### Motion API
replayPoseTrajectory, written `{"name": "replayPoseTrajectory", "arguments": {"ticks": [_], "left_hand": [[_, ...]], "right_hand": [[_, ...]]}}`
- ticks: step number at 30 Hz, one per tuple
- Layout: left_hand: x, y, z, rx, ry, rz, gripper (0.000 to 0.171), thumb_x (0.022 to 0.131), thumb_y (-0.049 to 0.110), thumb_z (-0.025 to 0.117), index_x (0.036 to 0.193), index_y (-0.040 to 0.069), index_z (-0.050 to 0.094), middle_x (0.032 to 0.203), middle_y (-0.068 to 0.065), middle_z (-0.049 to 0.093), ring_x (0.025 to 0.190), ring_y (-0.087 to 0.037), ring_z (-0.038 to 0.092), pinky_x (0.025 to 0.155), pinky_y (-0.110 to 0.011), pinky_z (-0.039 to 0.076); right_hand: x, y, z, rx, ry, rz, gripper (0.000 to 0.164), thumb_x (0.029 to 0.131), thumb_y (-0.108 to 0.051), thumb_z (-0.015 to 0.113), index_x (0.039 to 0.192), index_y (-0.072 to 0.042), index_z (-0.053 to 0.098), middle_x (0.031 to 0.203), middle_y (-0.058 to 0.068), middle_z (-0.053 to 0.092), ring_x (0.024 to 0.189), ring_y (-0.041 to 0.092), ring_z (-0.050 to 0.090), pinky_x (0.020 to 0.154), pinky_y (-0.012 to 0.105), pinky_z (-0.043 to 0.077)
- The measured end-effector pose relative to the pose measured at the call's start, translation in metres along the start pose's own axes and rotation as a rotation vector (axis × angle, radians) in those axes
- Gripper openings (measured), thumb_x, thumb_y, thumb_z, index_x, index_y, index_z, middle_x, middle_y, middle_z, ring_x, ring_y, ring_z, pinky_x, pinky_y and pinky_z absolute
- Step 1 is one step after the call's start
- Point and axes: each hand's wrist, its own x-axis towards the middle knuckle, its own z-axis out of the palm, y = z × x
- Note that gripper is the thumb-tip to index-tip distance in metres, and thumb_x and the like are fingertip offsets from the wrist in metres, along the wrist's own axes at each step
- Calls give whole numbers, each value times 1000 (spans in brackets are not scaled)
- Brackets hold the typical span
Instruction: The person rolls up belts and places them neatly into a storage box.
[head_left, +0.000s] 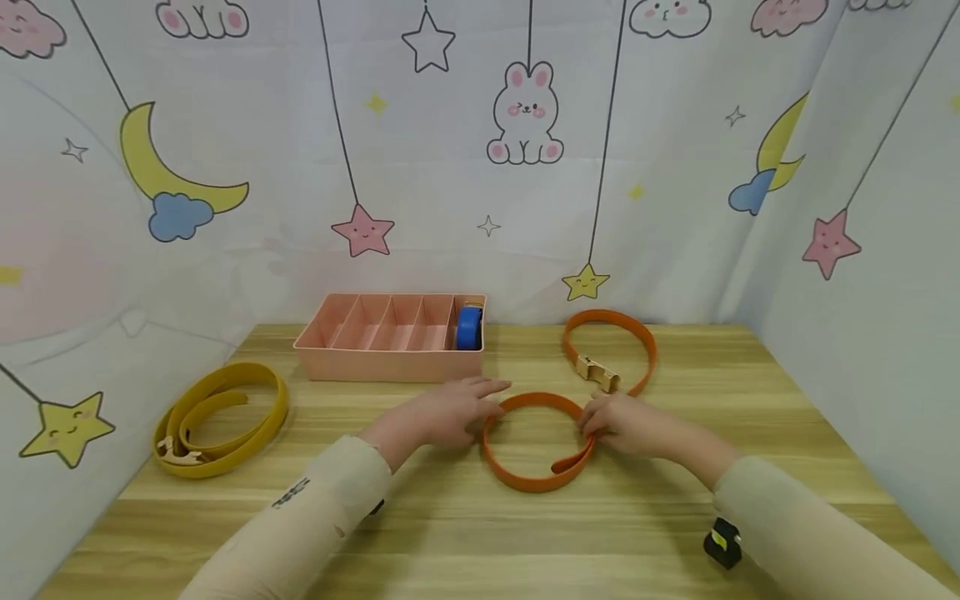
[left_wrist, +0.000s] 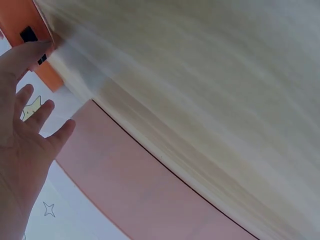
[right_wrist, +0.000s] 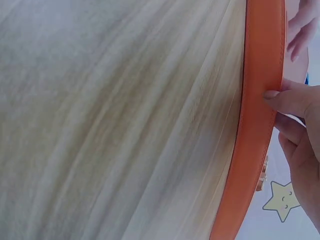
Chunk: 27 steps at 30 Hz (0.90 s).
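An orange belt point(head_left: 525, 482) stands on edge in a round loop on the table, its tongue end curling inside at the lower right. My left hand point(head_left: 453, 412) is at the loop's left side. In the left wrist view its thumb point(left_wrist: 30, 54) presses the strap beside dark marks, the other visible fingers spread apart; the index finger is mostly hidden. My right hand point(head_left: 626, 425) pinches the loop's right side between thumb and fingers, as the right wrist view shows. Behind that hand, a second orange curve point(head_left: 651, 346) carries a gold buckle point(head_left: 597, 372).
A pink divided box point(head_left: 390, 365) stands at the back, with a rolled blue belt point(head_left: 468, 327) in its rightmost compartment. A coiled yellow belt point(head_left: 279, 408) with a gold buckle lies at the left. A patterned curtain point(head_left: 450, 167) borders the table. A small black device point(head_left: 723, 543) is beside the right sleeve.
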Motion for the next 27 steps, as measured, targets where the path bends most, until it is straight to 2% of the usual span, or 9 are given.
{"name": "replayPoseTrajectory", "arguments": {"ticks": [2, 4, 6, 9, 14, 16, 18, 23, 27], "left_hand": [[0, 1, 1, 12, 7, 22, 49, 88, 15, 69, 136, 18, 58, 157, -6, 29, 139, -31, 33, 110, -42, 31], [-1, 3, 3, 42, 28, 70, 43, 91, 17, 67, 134, 17, 60, 155, -6, 32, 136, -32, 37, 108, -43, 34], [-2, 4, 5, 80, 55, 120, 36, 94, 20, 65, 130, 17, 63, 153, -5, 37, 133, -30, 41, 106, -41, 36], [-4, 6, 7, 137, 97, 167, 22, 95, 21, 65, 115, 17, 71, 147, -4, 45, 127, -29, 47, 103, -40, 40], [-5, 7, 9, 126, 109, 139, 11, 90, 27, 71, 99, 19, 71, 145, -5, 48, 127, -25, 46, 103, -39, 39], [-5, 7, 10, 116, 108, 125, 13, 90, 32, 71, 93, 20, 69, 144, -7, 48, 129, -26, 45, 104, -38, 38], [-4, 8, 11, 106, 104, 114, 16, 89, 35, 71, 88, 19, 66, 142, -9, 49, 130, -28, 45, 106, -39, 37], [-4, 10, 13, 93, 91, 95, 21, 87, 38, 71, 83, 18, 65, 131, -9, 58, 128, -30, 48, 111, -44, 29], [-3, 17, 9, 107, 75, 84, 24, 85, 44, 72, 80, 20, 68, 113, -2, 65, 117, -22, 55, 110, -40, 31]], "right_hand": [[-1, 0, -1, 10, -6, -11, 23, 80, 14, 67, 91, -4, 76, 101, 4, 69, 101, 21, 63, 94, 48, 46], [-2, 0, -1, 13, -16, -13, 24, 80, 14, 66, 93, -4, 76, 103, 4, 68, 101, 21, 62, 90, 42, 50], [-2, -2, 0, 19, -22, -8, 25, 81, 14, 65, 94, -5, 75, 105, 5, 67, 101, 21, 62, 86, 36, 51], [-3, -6, 0, 39, -32, 31, 29, 80, 14, 59, 95, -5, 75, 110, 7, 66, 105, 24, 61, 88, 38, 50], [-6, -13, -2, 87, -90, 182, 32, 84, 5, 52, 105, -5, 74, 129, 12, 59, 119, 31, 54, 95, 46, 45], [-6, -13, -2, 82, -99, 207, 33, 84, 4, 51, 107, -5, 73, 132, 12, 57, 121, 32, 53, 96, 46, 45], [-5, -12, -3, 58, -87, 192, 34, 80, 7, 53, 106, -5, 72, 130, 14, 58, 118, 32, 55, 93, 46, 47], [1, -8, -1, -22, -9, 112, 18, 84, 6, 67, 98, -4, 72, 119, 15, 64, 107, 30, 62, 85, 40, 52], [7, -7, 0, -64, 6, 106, 17, 86, 3, 70, 102, -1, 73, 114, 12, 67, 104, 28, 64, 84, 39, 52]]}}
